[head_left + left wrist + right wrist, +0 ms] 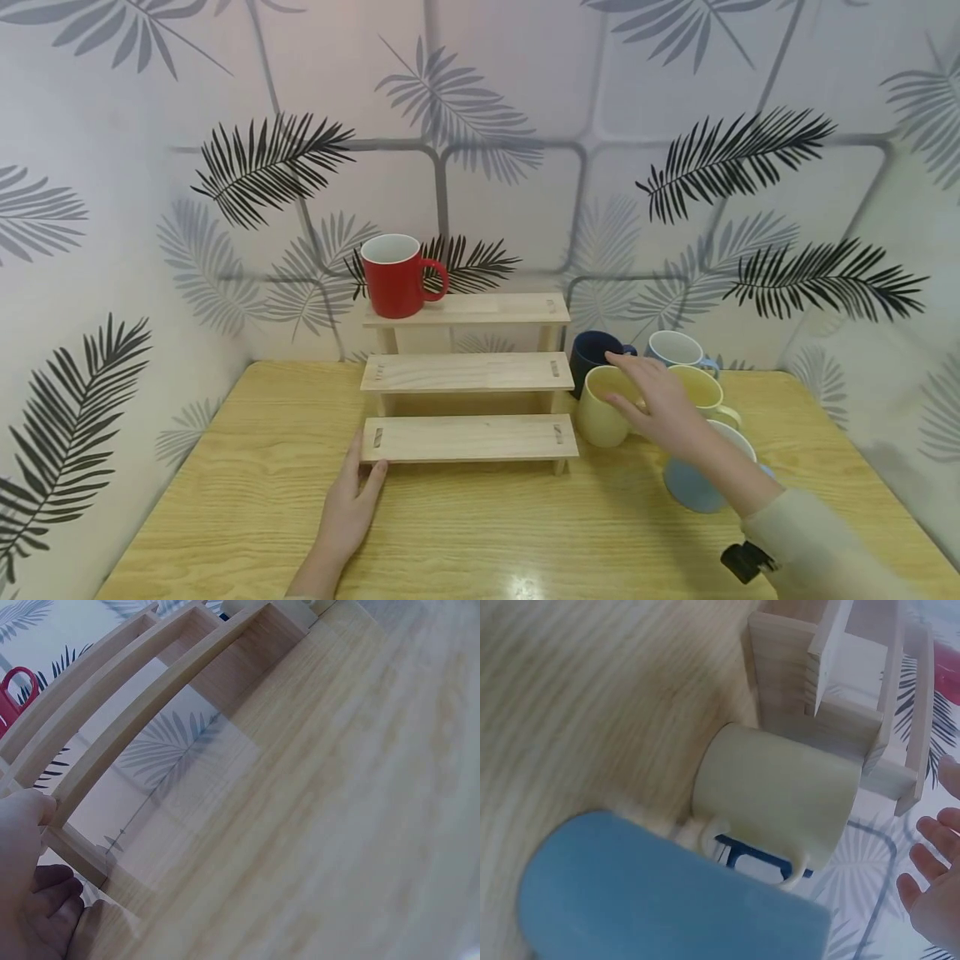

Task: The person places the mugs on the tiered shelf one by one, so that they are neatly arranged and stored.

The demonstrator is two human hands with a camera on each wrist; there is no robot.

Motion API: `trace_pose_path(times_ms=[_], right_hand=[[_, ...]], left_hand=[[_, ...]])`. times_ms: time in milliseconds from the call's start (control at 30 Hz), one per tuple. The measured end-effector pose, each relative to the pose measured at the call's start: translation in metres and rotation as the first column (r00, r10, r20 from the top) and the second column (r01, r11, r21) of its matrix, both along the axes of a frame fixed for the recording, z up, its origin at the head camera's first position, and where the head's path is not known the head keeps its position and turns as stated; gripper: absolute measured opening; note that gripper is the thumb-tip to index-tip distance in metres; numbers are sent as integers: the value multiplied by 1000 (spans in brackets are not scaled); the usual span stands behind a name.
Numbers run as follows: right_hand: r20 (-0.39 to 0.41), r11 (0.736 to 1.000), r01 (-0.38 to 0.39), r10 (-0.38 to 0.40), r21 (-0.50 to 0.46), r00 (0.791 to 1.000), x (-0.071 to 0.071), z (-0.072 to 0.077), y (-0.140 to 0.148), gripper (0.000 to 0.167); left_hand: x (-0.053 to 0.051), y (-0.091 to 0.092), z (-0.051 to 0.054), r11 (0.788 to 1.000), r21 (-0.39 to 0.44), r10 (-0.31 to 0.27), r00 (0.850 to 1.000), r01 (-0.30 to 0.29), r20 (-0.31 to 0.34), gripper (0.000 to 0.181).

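A three-step wooden rack (468,438) stands on the table, with a red mug (393,285) upright on its top step at the left. My left hand (347,510) grips the left end of the lowest step, thumb at its front edge. Over the mugs right of the rack is my right hand (660,402), its fingers spread and holding nothing. Below it stands a pale yellow mug (600,421), close to the rack. Around that are a dark blue mug (579,371), a second yellow mug (703,388), a light blue mug (672,343) behind and another blue mug (693,488) in front.
The wood-grain table (465,533) reaches back to a leaf-patterned wall covering (510,92). In the right wrist view, the front blue mug (660,892) stands near the yellow mug's handle (799,866). A small black object (744,562) shows at the right sleeve.
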State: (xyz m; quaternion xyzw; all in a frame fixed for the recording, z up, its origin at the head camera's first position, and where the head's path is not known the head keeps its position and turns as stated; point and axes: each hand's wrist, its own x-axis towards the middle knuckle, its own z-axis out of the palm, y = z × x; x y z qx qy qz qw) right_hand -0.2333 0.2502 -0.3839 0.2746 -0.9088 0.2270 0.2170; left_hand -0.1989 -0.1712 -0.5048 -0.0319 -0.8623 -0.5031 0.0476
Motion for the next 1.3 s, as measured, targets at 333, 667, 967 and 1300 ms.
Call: trace_pose_path(times_ms=[333,667,967,1300], right_hand=[[103,993,77,-68,-84,992,24,-11,27,50],[45,980,127,-122,-152,992,41,-29,55,47],[104,962,179,-161,-204,982,59,-34,75,48],[113,951,240,-221,-195,969,73,-39,93,50]], left_hand=[[-1,-1,1,1000,-8,-8,1000,8,-8,74],[-2,-2,-1,1000,4,-11,1000,12,-22,74],[0,-1,-1,1000,2,-11,999,11,-33,72],[0,0,1,1000,3,-10,1000,10,-21,73]])
